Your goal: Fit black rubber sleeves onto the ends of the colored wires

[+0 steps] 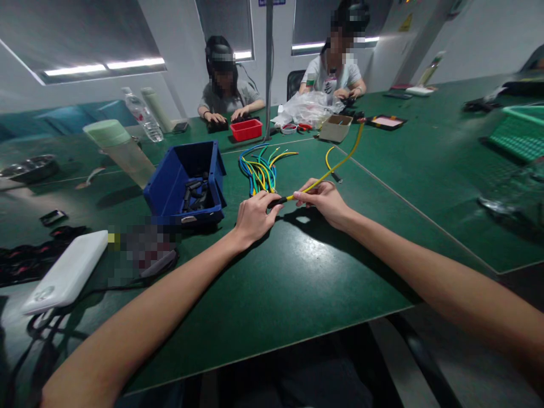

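Between my two hands is a yellow cable (340, 162) whose free end arcs up and to the right. My left hand (256, 218) is closed on a black sleeve (278, 202) at the cable's near end. With a pinch, my right hand (325, 201) grips the yellow cable just right of that sleeve. Just beyond my left hand lies a bundle of blue, green and yellow cables (259, 170). Another short yellow cable (328, 156) with a dark end lies behind my right hand. Left of my hands, a blue bin (164, 178) contains several black sleeves (198, 191).
A pale-lidded bottle (121, 150) stands behind the blue bin; a white power bank (68, 272) with cords lies at left. A red tray (246, 130), a beige box (335, 129) and a metal pole (268, 73) are farther back. Two people sit across the green table (306, 300).
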`<state>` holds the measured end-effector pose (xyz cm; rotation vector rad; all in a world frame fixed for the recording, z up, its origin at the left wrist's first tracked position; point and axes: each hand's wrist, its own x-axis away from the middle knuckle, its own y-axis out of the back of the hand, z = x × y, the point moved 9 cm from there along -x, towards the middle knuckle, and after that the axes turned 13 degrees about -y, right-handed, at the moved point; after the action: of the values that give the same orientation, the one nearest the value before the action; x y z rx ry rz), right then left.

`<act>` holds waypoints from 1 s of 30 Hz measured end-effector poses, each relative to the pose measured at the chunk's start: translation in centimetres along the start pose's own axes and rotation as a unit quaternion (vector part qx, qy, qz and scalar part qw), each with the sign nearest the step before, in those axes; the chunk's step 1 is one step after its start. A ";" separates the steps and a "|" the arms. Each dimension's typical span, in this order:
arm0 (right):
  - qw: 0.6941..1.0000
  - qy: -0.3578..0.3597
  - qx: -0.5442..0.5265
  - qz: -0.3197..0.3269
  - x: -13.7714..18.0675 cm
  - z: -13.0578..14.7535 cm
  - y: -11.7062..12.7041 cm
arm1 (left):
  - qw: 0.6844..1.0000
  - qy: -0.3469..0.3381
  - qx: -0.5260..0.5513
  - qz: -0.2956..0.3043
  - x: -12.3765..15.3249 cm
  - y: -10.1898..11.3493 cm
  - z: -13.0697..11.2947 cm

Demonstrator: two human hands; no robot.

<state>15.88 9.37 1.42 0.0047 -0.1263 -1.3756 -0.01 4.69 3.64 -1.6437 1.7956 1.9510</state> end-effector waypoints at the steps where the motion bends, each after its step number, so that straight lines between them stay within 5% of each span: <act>1: 1.000 -0.002 0.001 0.000 0.0 0.0 0.0 | 1.000 -0.002 0.002 -0.001 0.0 0.0 0.0; 30: 1.000 -0.009 0.011 0.023 -0.4 0.0 0.0 | 1.000 0.004 0.016 -0.023 0.1 0.5 -0.1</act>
<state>15.84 9.76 1.36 0.0081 -0.1557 -1.3280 -0.23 4.40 3.95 -1.6696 1.7654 1.8897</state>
